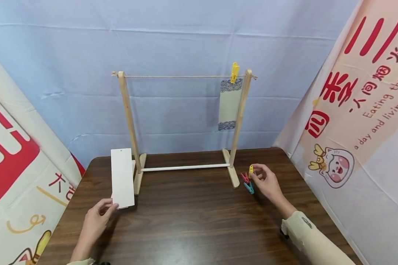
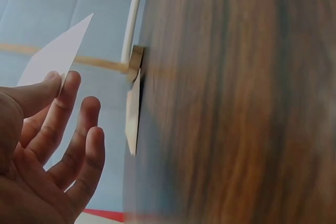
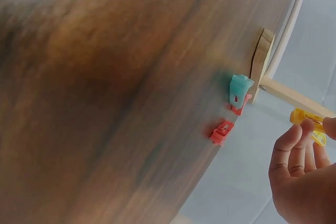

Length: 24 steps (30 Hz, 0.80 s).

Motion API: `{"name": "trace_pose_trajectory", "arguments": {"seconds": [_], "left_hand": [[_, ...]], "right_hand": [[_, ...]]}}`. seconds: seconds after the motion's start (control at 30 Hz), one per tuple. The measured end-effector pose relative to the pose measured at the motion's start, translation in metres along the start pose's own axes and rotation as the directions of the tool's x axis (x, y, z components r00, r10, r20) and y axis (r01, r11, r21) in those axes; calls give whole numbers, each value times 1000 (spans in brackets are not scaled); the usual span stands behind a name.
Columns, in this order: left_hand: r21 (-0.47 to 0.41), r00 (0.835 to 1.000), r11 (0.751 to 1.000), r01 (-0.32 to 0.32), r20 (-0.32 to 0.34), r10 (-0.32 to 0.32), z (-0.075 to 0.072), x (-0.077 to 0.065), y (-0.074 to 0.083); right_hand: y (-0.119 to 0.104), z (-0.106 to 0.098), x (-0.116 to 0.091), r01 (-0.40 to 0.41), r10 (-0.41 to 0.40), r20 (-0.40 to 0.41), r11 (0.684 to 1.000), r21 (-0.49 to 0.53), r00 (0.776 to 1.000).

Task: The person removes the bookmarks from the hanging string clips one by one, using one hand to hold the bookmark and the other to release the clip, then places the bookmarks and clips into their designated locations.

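Note:
My left hand (image 1: 97, 217) pinches the lower edge of a white card (image 1: 122, 176) between thumb and fingertips; a small hole shows near the card's top. In the left wrist view the card (image 2: 60, 51) rises from the fingertips, clear of the tabletop. Between thumb and fingers my right hand (image 1: 266, 181) holds a yellow clothespin (image 3: 307, 119). Near that hand a teal clothespin (image 1: 248, 187) and a red clothespin (image 1: 244, 177) lie on the table; the right wrist view shows another red clothespin (image 3: 222, 132) apart from them.
A wooden rack (image 1: 129, 117) stands at the table's back, with a string (image 1: 172, 77) across its top and a white bar (image 1: 185, 168) low down. Another yellow clothespin (image 1: 234, 73) clips a patterned card (image 1: 228, 105) at the string's right end. More card (image 2: 133, 119) lies by the rack's left foot.

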<state>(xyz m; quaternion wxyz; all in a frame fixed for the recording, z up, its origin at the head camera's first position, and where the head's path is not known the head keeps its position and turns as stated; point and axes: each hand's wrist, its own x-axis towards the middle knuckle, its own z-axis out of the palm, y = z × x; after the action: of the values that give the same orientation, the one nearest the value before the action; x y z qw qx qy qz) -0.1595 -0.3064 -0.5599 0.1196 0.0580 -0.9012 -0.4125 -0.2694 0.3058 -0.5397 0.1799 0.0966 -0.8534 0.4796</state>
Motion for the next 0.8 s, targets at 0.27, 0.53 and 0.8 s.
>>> {"name": "trace_pose_trajectory", "arguments": {"seconds": [0.27,0.53,0.8], "left_hand": [[28,1000,1000,4,2,-4,-7,6,-4],[75,1000,997,5,10,-5,-15,11,-4],[136,996,990,46,73,-57,-21,18,-7]], "right_hand": [[5,-3,-3,-35,35,7,998,-46,999],[11,-5,-7,-48,50,24,996,-70,998],[15,-6,-8,-55,57,22,996,-75,998]]}}
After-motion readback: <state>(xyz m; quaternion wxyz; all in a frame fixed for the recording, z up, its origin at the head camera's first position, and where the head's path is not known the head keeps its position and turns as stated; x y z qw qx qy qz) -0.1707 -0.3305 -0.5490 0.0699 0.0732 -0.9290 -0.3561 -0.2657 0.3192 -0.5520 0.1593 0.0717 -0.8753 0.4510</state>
